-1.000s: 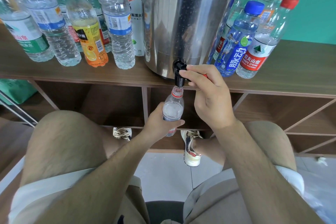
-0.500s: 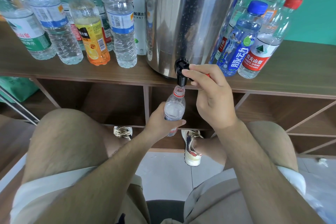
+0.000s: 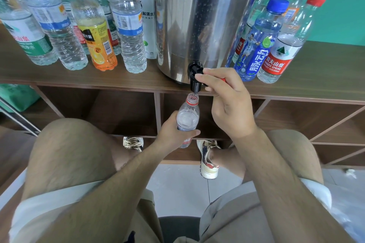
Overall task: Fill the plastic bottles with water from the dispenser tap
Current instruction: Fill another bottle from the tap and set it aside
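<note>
Bottle [image 3: 187,119] under tap [image 3: 195,82]: 1; dispenser [image 3: 197,16]: 1

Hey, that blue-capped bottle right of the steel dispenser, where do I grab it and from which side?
Grip the blue-capped bottle round its labelled middle, coming from the front. It stands upright in the front row; the dispenser crowds its left and red-capped bottles stand right and behind, so only the front is free.

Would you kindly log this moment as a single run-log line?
step: fill | left hand: holds bottle under tap | right hand: grips tap lever | bottle: uncapped
</note>
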Action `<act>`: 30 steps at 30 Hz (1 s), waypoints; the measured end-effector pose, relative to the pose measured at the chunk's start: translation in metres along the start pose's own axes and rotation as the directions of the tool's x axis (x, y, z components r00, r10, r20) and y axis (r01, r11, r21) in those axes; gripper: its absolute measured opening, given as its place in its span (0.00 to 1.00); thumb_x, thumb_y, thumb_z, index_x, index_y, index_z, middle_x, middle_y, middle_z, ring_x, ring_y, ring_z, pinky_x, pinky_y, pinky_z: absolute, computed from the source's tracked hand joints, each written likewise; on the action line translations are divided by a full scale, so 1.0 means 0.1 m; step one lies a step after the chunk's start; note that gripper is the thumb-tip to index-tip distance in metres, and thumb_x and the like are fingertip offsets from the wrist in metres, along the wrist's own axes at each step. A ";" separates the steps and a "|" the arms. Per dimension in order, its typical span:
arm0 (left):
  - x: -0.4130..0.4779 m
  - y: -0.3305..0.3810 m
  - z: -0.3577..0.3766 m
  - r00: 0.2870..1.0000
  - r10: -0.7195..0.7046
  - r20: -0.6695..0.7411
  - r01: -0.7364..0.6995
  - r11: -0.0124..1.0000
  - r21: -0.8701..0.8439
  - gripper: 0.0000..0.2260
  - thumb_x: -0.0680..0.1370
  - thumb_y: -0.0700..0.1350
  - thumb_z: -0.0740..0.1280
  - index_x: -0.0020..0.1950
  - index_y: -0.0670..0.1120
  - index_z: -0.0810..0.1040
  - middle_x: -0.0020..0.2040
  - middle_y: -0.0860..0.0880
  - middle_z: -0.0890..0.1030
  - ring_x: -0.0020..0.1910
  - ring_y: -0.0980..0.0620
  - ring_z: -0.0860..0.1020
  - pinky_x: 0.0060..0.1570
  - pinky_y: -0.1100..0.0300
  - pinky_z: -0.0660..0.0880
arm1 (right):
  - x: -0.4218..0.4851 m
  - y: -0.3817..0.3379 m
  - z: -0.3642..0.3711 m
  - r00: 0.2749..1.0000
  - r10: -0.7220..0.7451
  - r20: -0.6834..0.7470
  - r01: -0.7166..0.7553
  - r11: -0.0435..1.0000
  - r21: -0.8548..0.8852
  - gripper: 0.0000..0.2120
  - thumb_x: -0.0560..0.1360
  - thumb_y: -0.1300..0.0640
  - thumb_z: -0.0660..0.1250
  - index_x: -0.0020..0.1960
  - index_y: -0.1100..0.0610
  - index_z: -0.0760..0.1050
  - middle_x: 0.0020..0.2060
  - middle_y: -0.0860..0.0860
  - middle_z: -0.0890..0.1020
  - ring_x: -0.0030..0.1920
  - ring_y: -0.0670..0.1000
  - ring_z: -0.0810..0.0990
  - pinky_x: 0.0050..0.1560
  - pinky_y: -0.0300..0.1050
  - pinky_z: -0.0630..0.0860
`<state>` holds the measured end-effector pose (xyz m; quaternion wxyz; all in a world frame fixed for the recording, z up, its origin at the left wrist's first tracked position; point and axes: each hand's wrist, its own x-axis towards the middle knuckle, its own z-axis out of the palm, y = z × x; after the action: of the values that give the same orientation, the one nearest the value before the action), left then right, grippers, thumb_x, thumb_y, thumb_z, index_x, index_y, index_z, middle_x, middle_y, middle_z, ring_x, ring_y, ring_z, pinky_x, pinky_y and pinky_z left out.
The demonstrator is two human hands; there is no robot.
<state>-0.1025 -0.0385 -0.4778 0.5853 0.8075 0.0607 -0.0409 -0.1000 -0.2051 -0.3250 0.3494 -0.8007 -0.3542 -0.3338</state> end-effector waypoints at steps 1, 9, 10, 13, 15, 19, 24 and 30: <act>0.00 0.00 0.00 1.000 -0.002 0.000 0.002 1.000 -0.004 0.33 0.69 0.54 0.83 0.66 0.64 0.67 0.56 0.65 0.77 0.53 0.61 0.78 0.43 0.73 0.70 | 0.00 0.00 0.00 1.000 -0.001 -0.001 0.001 1.000 0.001 0.27 0.73 0.82 0.57 0.64 0.65 0.82 0.60 0.63 0.79 0.55 0.52 0.79 0.61 0.40 0.78; 0.00 0.00 -0.01 1.000 -0.007 -0.010 0.007 1.000 -0.004 0.33 0.69 0.55 0.83 0.65 0.65 0.67 0.54 0.67 0.77 0.52 0.63 0.78 0.37 0.75 0.70 | 0.02 -0.03 -0.02 1.000 0.010 0.022 -0.010 1.000 -0.016 0.25 0.75 0.80 0.57 0.64 0.66 0.82 0.60 0.64 0.80 0.58 0.58 0.80 0.61 0.41 0.79; 0.00 0.00 -0.01 1.000 -0.007 -0.012 0.006 1.000 -0.006 0.33 0.68 0.55 0.83 0.65 0.66 0.67 0.54 0.67 0.77 0.52 0.64 0.78 0.37 0.75 0.70 | 0.02 -0.04 -0.02 1.000 0.012 0.023 -0.011 1.000 -0.019 0.25 0.74 0.80 0.57 0.64 0.66 0.82 0.60 0.64 0.80 0.58 0.59 0.81 0.61 0.40 0.79; -0.01 0.01 -0.02 1.000 -0.005 -0.012 0.005 1.000 -0.010 0.33 0.68 0.55 0.83 0.64 0.66 0.67 0.54 0.67 0.77 0.52 0.64 0.78 0.39 0.75 0.70 | 0.05 -0.08 -0.04 1.000 0.017 0.011 -0.017 1.000 -0.015 0.26 0.73 0.82 0.57 0.63 0.67 0.82 0.58 0.65 0.80 0.57 0.59 0.80 0.61 0.35 0.76; -0.01 0.01 -0.02 1.000 -0.006 -0.012 0.006 1.000 -0.015 0.32 0.68 0.55 0.83 0.63 0.66 0.68 0.54 0.66 0.78 0.52 0.64 0.78 0.36 0.76 0.71 | 0.08 -0.10 -0.04 1.000 0.009 0.004 -0.009 1.000 -0.016 0.26 0.72 0.83 0.57 0.62 0.68 0.83 0.57 0.65 0.80 0.57 0.57 0.79 0.62 0.32 0.74; -0.01 0.03 -0.02 1.000 -0.008 -0.010 0.008 1.000 -0.026 0.31 0.68 0.54 0.83 0.62 0.67 0.68 0.53 0.67 0.77 0.51 0.65 0.78 0.33 0.77 0.72 | 0.11 -0.12 -0.06 1.000 0.007 0.006 -0.007 1.000 -0.015 0.25 0.72 0.84 0.57 0.61 0.68 0.83 0.56 0.66 0.80 0.57 0.56 0.78 0.61 0.31 0.73; -0.01 0.04 -0.02 1.000 -0.005 -0.014 0.005 1.000 -0.029 0.32 0.68 0.54 0.83 0.64 0.66 0.67 0.54 0.66 0.77 0.52 0.64 0.77 0.33 0.78 0.71 | 0.15 -0.14 -0.10 1.000 0.012 0.009 -0.012 1.000 -0.021 0.24 0.74 0.83 0.58 0.60 0.67 0.84 0.55 0.65 0.81 0.55 0.54 0.79 0.61 0.33 0.74; -0.01 0.07 -0.02 1.000 -0.002 -0.023 0.001 0.999 -0.040 0.32 0.68 0.55 0.84 0.64 0.67 0.68 0.54 0.67 0.78 0.52 0.66 0.78 0.36 0.76 0.72 | 0.26 -0.14 -0.15 0.999 -0.016 0.035 0.016 1.000 0.011 0.21 0.75 0.81 0.60 0.58 0.66 0.84 0.50 0.60 0.80 0.51 0.44 0.75 0.55 0.36 0.76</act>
<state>-0.1023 -0.0390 -0.4708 0.6006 0.7960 0.0686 -0.0309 -0.1017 -0.2015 -0.2918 0.3445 -0.8017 -0.3685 -0.3206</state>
